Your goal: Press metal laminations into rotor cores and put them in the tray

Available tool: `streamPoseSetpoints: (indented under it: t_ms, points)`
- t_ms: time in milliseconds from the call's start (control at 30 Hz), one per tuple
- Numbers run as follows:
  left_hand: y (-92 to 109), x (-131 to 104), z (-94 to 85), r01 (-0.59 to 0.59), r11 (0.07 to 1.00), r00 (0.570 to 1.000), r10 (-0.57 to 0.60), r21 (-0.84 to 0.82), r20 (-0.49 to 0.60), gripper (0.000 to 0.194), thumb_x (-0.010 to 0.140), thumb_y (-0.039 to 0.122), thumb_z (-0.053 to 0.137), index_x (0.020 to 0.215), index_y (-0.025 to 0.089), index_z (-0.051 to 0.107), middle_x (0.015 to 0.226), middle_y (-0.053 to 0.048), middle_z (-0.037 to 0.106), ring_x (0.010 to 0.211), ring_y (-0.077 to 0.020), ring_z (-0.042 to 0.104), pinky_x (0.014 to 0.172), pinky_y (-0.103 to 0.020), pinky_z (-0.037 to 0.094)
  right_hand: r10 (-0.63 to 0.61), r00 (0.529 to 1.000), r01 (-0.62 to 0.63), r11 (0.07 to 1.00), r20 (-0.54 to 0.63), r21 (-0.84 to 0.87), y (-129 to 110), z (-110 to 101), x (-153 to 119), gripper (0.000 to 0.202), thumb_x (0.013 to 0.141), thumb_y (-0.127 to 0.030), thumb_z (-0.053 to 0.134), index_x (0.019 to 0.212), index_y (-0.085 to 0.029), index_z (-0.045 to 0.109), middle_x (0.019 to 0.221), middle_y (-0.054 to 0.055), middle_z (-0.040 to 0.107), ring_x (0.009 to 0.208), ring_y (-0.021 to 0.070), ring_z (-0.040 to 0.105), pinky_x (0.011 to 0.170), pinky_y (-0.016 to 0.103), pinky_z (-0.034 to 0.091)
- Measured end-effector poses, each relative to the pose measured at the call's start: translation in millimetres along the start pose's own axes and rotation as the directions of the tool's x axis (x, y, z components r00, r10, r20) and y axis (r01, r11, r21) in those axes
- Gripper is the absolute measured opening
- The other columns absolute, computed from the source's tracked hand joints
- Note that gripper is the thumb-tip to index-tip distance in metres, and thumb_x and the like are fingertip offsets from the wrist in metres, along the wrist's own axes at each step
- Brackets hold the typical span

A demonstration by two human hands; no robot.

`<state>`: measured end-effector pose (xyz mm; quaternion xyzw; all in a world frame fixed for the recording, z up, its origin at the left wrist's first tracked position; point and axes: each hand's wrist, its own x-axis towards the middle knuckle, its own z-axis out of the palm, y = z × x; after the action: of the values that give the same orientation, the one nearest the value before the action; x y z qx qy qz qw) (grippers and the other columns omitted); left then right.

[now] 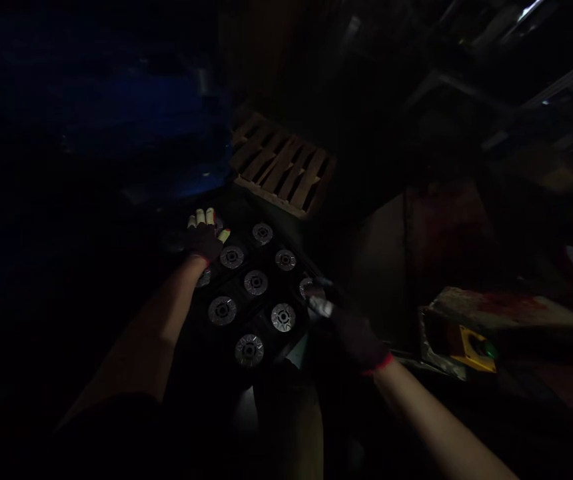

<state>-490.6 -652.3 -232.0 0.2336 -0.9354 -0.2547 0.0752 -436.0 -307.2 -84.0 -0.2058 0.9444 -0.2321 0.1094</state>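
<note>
Several round metal discs with ridged faces and dark centres lie in rows in a dark tray (294,343); one metal disc (255,283) is near the middle. My left hand (203,239), in a dark glove with pale yellow fingertips, reaches over the far left discs. Its fingers are stretched out and the thumb is apart, partly covering a disc beneath. At the tray's right side is my right hand (349,330), also gloved. Its fingertips overlap the edge of the rightmost disc (306,288). Blur and darkness hide whether they grip it.
Beyond the tray a wooden pallet (279,167) lies on the floor. A large blue surface (156,127) stands at the left. To the right, a yellow box with a green button (477,348) sits beside a worn, red-stained surface (496,303). Much of the surroundings is dark.
</note>
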Motion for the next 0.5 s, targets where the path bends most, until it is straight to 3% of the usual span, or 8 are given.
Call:
streamPoseSetpoints:
  t_ms: [33,67,133,200,267,367,433,500]
  points:
    - [-3,-1,4.3,-0.014,0.999,1.0,0.015,0.044,-0.01,0.079,0.093,0.047,0.052,0.155,0.006,0.028,0.166,-0.024,0.016,0.152,-0.0432,0.016,0.123,-0.055,0.014,0.003,1.0,-0.004,0.996,0.017,0.095,-6,9,29,0.051,0.094,-0.039,0.05,0.144,-0.028,0.051,0.111,0.004,0.075,0.102,0.0231,0.072,0.085,0.039,0.061]
    - [-4,-2,7.4,-0.024,0.996,1.0,0.025,0.087,-0.019,0.08,0.094,0.05,0.049,0.157,0.007,0.026,0.167,-0.022,0.016,0.152,-0.0432,0.016,0.123,-0.055,0.014,0.047,0.999,-0.053,0.955,0.028,0.293,-11,20,58,0.054,0.089,-0.04,0.059,0.141,-0.026,0.053,0.113,0.005,0.074,0.103,0.0235,0.071,0.088,0.039,0.06]
    - [-6,-3,10.6,-0.047,0.986,0.998,0.051,0.157,-0.024,0.082,0.095,0.054,0.044,0.159,0.008,0.023,0.167,-0.019,0.018,0.153,-0.042,0.017,0.123,-0.054,0.017,0.049,0.999,-0.05,0.92,0.012,0.389,-23,44,115,0.07,0.077,-0.04,0.074,0.141,-0.025,0.051,0.118,0.005,0.071,0.107,0.0245,0.067,0.096,0.042,0.055]
    - [-6,-3,11.4,-0.066,0.981,0.997,0.071,0.183,-0.024,0.081,0.096,0.055,0.041,0.16,0.009,0.02,0.167,-0.017,0.022,0.153,-0.0402,0.018,0.123,-0.053,0.019,-0.049,0.998,0.061,0.953,-0.05,0.298,-37,66,168,0.072,0.07,-0.037,0.08,0.136,-0.021,0.054,0.117,0.007,0.07,0.109,0.0267,0.065,0.103,0.045,0.05]
    - [-5,-4,11.7,-0.057,0.979,0.997,0.066,0.197,-0.041,0.079,0.097,0.053,0.039,0.16,0.01,0.02,0.166,-0.016,0.024,0.152,-0.0399,0.021,0.122,-0.052,0.021,-0.172,0.981,0.187,0.961,-0.092,0.201,-50,85,214,0.064,0.074,-0.033,0.077,0.132,-0.018,0.055,0.119,0.009,0.067,0.114,0.0272,0.062,0.107,0.045,0.047]
    - [-3,-5,13.1,-0.013,0.976,0.997,0.031,0.219,-0.076,0.076,0.098,0.051,0.04,0.161,0.013,0.02,0.167,-0.015,0.023,0.148,-0.0413,0.029,0.119,-0.051,0.026,-0.24,0.96,0.249,0.967,-0.144,0.049,-66,106,263,0.067,0.08,-0.03,0.075,0.139,-0.011,0.049,0.136,0.017,0.058,0.129,0.0292,0.053,0.114,0.044,0.04]
    - [-3,-6,14.7,-0.009,0.973,0.996,0.028,0.231,-0.082,0.077,0.098,0.052,0.04,0.161,0.016,0.018,0.167,-0.015,0.022,0.145,-0.0418,0.035,0.117,-0.051,0.03,-0.247,0.966,0.244,0.969,-0.081,-0.045,-72,117,282,0.065,0.084,-0.03,0.072,0.141,-0.008,0.048,0.146,0.021,0.05,0.136,0.0303,0.047,0.117,0.044,0.037]
    - [-3,-7,15.9,-0.009,0.97,0.996,0.031,0.244,-0.084,0.077,0.098,0.053,0.04,0.162,0.017,0.016,0.167,-0.014,0.023,0.142,-0.0414,0.039,0.115,-0.05,0.033,-0.257,0.964,0.263,0.957,0.067,-0.124,-73,127,290,0.054,0.09,-0.025,0.065,0.14,-0.008,0.052,0.15,0.021,0.048,0.14,0.0291,0.044,0.119,0.043,0.033]
